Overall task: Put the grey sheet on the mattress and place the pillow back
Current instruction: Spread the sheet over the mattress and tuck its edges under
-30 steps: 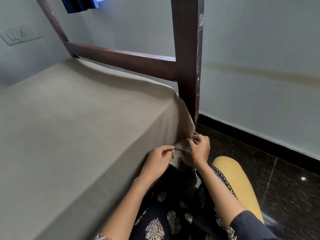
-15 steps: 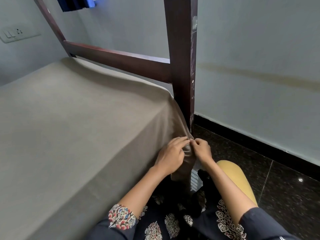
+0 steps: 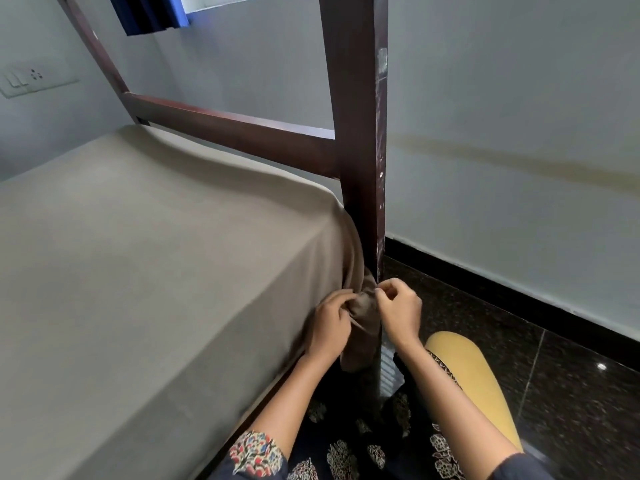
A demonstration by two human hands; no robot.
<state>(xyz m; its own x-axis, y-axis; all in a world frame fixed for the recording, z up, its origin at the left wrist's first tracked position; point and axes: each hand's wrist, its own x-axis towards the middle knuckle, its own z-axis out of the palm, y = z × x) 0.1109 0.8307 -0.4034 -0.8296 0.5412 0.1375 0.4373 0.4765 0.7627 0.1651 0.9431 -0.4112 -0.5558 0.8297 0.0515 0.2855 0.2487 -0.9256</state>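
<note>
Both forearms reach forward and down, wrists close together. Left hand is curled, fingers gripping a bunched corner of the grey sheet. Right hand sits just beside it, knuckles up, thumb and forefinger pinching the same bunch.

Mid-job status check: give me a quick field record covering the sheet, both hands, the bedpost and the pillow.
grey sheet: spread smooth over the bed top, draped down the near side
sheet corner: bunched low down beside the bedpost
left hand: grips the bunched corner
right hand: pinches the same corner
pillow: not in view
stage: corner likely being tucked or knotted; pillow not yet placed
</note>
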